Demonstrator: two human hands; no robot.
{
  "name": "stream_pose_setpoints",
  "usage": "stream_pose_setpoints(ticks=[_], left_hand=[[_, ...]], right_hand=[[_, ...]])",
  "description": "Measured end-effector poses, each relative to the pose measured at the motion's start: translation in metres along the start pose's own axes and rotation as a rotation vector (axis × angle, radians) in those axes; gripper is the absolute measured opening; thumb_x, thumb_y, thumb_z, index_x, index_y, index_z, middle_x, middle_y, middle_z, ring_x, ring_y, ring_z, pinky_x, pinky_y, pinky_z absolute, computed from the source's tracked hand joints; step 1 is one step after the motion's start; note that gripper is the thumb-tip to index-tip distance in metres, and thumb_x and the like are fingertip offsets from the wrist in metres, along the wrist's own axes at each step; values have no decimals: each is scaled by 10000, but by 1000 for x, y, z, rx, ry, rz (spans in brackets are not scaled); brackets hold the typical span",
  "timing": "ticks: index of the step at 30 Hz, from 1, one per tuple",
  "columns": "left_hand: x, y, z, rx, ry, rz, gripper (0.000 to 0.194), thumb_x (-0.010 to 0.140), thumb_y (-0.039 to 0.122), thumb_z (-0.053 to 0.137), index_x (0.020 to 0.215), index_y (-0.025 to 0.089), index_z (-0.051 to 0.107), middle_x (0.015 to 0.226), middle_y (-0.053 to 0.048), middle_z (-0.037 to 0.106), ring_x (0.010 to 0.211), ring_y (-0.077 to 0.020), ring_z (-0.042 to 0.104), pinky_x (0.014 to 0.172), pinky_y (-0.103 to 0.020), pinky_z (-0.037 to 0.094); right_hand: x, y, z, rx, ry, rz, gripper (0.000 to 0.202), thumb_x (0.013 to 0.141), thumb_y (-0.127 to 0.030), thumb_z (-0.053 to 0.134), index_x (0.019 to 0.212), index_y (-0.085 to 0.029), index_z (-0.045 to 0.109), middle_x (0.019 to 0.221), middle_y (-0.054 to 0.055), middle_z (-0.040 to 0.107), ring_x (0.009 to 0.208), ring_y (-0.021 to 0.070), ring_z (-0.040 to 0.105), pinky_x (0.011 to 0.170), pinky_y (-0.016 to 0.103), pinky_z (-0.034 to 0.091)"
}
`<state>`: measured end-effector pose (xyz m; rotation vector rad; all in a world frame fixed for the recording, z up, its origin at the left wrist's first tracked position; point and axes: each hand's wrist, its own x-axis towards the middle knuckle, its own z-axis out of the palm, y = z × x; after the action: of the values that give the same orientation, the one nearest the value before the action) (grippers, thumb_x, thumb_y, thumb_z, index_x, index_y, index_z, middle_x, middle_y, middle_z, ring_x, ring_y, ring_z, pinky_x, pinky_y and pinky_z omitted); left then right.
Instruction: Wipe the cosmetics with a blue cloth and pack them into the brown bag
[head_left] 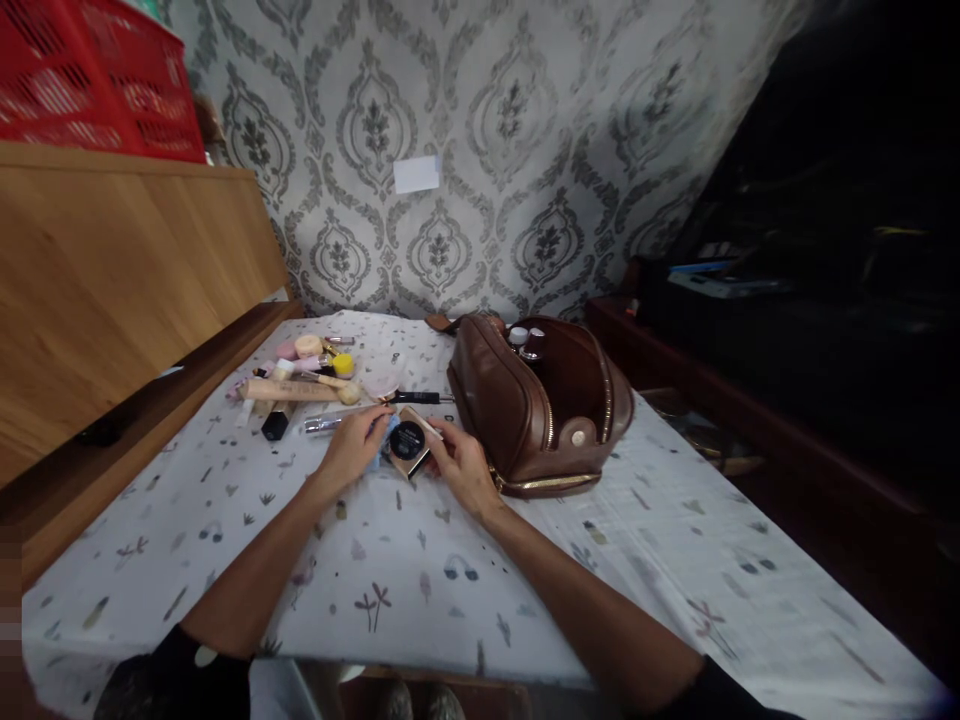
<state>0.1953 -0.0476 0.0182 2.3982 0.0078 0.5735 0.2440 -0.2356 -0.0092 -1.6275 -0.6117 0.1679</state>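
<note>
Right grip (469,470) pinching the right edge of a compact (409,445), probably light, stiff, slick and best held by its rims; left grip (351,447) nearly closed around a blue cloth (385,438) beside it, bag (491,400) close right, makeup (292,390) left, tabletop (337,570) room nearer the body.

1. Far: wall (510,110) with grey medallion-pattern wallpaper (439,250).
2. Left: wooden furniture (127,240), light grain.
3. Near to centre: table (420,610) under white printed cloth (322,625).
4. Right: deep shadow, details unclear.
</note>
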Motion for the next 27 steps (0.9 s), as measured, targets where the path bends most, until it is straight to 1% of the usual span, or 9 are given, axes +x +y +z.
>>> stream_pose_setpoints(ticks=[4,8,13,17,19,21,23,25,27], left_hand=[[3,-3,-3,-86,14,-36,365,927,373,439,1071,177,711,1066,-79,752,996,-257,677,904,-364,499],[4,-3,-4,-202,80,-108,360,896,414,497,1066,173,704,1063,-74,740,966,-242,661,874,-342,493],[4,-5,-2,-363,114,-255,423,838,495,573,1065,162,703,984,-62,728,859,-209,641,747,-289,497],[5,-7,3,-532,118,-366,491,770,545,645,1066,156,700,974,-60,724,853,-203,640,719,-272,495],[4,-5,5,-545,78,-354,502,768,568,651,1053,158,703,983,-63,727,877,-212,646,756,-288,506],[2,-1,6,-518,6,-281,487,807,568,627,1074,167,697,1015,-62,726,943,-224,647,827,-310,510],[0,4,6,-509,-70,-196,479,832,536,630,1148,179,671,1083,-59,716,1015,-231,639,897,-328,503],[-1,9,4,-538,-120,-143,508,817,488,675,1221,183,634,1160,-63,699,1066,-236,632,939,-337,496],[-1,12,1,-563,-140,-121,535,791,446,716,1247,182,619,1208,-70,685,1098,-240,628,964,-333,490]], right_hand=[[2,5,2,85,24,23,551,861,-569,547,1222,-154,587,701,28,666,536,183,616,531,305,498],[4,8,5,188,48,66,638,810,-612,601,1244,-146,561,788,44,691,562,188,642,552,324,532],[5,6,7,382,45,138,600,706,-631,713,1085,-177,611,796,20,676,599,175,653,613,336,570],[4,3,8,534,37,176,579,646,-597,790,1011,-203,574,802,11,686,675,190,690,731,379,591],[4,2,9,602,51,179,564,628,-565,821,978,-220,544,860,15,699,752,196,709,818,403,584],[4,1,10,646,67,182,570,610,-551,840,951,-232,512,905,15,704,809,204,719,874,425,570],[4,-1,10,653,59,187,599,609,-558,839,977,-241,487,921,16,706,819,214,724,879,440,568],[4,-3,8,636,48,204,685,618,-549,833,1105,-254,452,935,19,709,800,219,726,829,427,579],[4,-4,7,612,40,236,837,636,-508,828,1281,-274,348,945,20,711,775,219,725,743,387,580]])
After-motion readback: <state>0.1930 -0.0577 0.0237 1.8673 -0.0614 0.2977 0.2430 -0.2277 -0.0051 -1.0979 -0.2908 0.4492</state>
